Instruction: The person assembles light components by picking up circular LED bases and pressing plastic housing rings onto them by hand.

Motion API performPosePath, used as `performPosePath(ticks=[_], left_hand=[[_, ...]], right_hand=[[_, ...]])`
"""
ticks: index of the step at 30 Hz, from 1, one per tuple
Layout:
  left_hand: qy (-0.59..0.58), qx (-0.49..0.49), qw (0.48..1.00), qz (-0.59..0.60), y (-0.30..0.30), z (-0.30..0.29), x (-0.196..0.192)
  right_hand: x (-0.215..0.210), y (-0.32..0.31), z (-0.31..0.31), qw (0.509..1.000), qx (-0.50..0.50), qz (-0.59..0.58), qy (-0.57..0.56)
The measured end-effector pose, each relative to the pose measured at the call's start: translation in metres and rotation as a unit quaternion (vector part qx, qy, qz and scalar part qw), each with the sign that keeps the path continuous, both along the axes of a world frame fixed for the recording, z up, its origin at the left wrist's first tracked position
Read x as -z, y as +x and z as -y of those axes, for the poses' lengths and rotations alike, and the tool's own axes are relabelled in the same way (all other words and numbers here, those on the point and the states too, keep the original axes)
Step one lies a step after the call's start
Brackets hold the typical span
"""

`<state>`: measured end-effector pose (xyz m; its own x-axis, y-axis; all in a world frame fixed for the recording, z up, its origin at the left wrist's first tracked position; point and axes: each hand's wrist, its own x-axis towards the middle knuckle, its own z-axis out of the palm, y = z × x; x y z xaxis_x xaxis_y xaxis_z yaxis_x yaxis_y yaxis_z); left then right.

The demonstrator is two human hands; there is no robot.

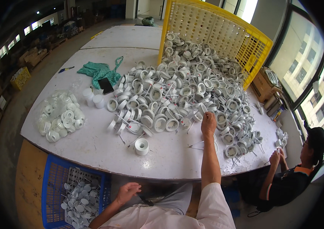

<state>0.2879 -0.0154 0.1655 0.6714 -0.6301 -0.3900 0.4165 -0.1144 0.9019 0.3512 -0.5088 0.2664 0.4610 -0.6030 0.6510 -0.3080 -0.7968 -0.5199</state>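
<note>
Your tabletop (93, 147) is broad and white, and most of it lies under a heap of round white fittings (177, 87) with thin wire legs, spilling out of a tipped yellow crate (223, 34). Below its near edge, at your left, a blue crate (55, 179) holds more of the same fittings. A clear bag of white rings (59, 117) sits at the left end, and one ring (141, 146) stands alone near you. Your right hand (208, 124) reaches to the near fringe of the heap; its fingers curl down onto a fitting, though whether they have closed on it I cannot tell. Your left hand (128, 191) hangs loosely open and empty beside the blue crate. The wire legs look tangled, so lifting one fitting could drag its neighbours off the tabletop.
</note>
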Motion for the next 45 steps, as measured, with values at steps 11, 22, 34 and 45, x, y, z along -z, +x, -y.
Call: performPosePath(ticks=[11, 22, 34, 45], left_hand=[[-0.207, 0.034, 0.94, 0.268, 0.045, 0.101, -0.113], [-0.178, 0.101, 0.969, 0.14, 0.029, 0.071, -0.1], [-0.135, 0.074, 0.983, 0.095, 0.026, 0.071, -0.074], [-0.141, 0.009, 0.989, 0.033, 0.033, 0.039, -0.049]], right_hand=[[-0.019, -0.108, -0.202, 0.943, -0.277, 0.081, -0.169], [-0.005, -0.123, -0.268, 0.788, -0.289, 0.114, 0.532], [0.031, -0.106, -0.273, 0.855, -0.296, 0.007, 0.427], [0.006, -0.067, -0.261, 0.883, -0.317, -0.08, 0.337]])
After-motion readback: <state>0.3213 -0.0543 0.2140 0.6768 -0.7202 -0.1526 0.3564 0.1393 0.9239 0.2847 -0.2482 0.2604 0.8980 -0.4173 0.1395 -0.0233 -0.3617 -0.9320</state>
